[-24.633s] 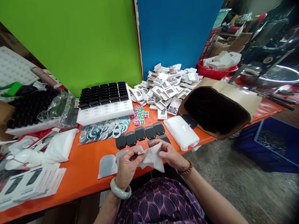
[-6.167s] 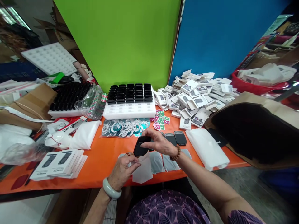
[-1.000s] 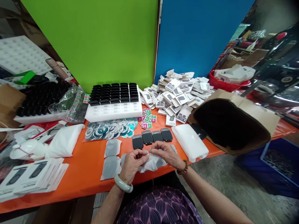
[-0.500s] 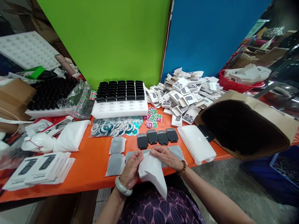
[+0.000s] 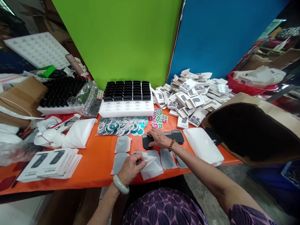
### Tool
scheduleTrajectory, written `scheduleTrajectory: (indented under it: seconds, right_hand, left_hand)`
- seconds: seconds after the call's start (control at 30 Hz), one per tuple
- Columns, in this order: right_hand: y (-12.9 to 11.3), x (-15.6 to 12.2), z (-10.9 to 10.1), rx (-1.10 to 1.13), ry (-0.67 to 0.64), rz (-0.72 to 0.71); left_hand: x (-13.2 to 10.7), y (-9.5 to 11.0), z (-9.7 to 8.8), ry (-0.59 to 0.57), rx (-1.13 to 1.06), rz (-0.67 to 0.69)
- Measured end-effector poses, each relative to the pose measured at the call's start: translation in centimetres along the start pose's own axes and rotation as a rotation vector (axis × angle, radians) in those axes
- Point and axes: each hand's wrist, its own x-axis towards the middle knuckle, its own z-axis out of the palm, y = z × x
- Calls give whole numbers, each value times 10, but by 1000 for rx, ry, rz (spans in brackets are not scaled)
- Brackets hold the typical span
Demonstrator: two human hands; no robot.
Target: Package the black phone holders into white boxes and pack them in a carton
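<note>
My left hand (image 5: 130,169) pinches the edge of a thin white pouch (image 5: 152,170) near the table's front edge. Reaching forward, my right hand (image 5: 159,139) has its fingers closed at the right side of a black rounded-square device (image 5: 146,142), the leftmost of a short row. Part of that row is under the hand; another black device (image 5: 178,137) shows at its right end. Grey-looking pouches with something dark inside lie around my hands, among them one pouch (image 5: 123,144) to the left and another pouch (image 5: 168,158) below my right wrist.
A white foam tray (image 5: 126,108) of black devices stands behind a bag of round stickers (image 5: 122,126). Small white boxes (image 5: 187,93) are heaped at the back right. A white pouch stack (image 5: 203,146) and an open cardboard box (image 5: 248,128) lie right; printed boxes (image 5: 50,164) lie left.
My right hand has let go of the white pouch and moved forward to the leftmost black device. My left hand keeps the pouch, now lower and flatter. The view has shifted slightly left.
</note>
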Motion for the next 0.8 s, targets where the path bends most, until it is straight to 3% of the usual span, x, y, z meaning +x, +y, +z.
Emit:
scheduleTrajectory:
  seconds: [0.1,0.4,0.57,0.73,0.8]
  right_hand:
    - [2,22,4,-117,-52,18]
    - [13,41,-4,181,-68,-55]
    - [-1,18,-24,380,-22,-30]
    - [-28,-24,-41,939,140,43]
    - [-36,-39,-42,989,180,42]
  left_hand:
    - [1,0,-1,-14,49,33]
    - [4,0,-1,1,53,38]
    - [8,5,-5,21,60,49]
    - [8,14,-6,53,6,79]
    - [6,18,-5,64,4,92]
